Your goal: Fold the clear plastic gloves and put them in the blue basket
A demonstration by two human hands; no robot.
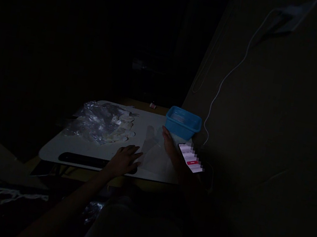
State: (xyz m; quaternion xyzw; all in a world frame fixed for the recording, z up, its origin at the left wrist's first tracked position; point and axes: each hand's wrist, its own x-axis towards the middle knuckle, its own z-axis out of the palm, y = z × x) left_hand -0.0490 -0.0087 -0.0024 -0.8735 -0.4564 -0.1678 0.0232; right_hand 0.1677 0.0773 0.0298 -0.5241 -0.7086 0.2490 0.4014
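My left hand (124, 160) is over the near edge of a white tabletop (143, 118), palm down, fingers spread, holding nothing. Beside a blue plastic basket (181, 128), my right hand (168, 143) is held edge-on with its fingers stretched out. I see nothing in it. A pale, flat sheet-like patch (155, 159) shows on the table between the hands, its kind unclear in the dim light. To the left lies a crumpled clear plastic bag (95, 119), with several whitish pieces (125, 126) at its right side that I cannot identify.
A lit phone (190, 159) lies right of my right forearm. A white cable (220, 84) hangs down the right wall. A black strip (83, 160) runs along the table's near edge. Behind the table is a small red-and-white object (152, 105). The room is very dark.
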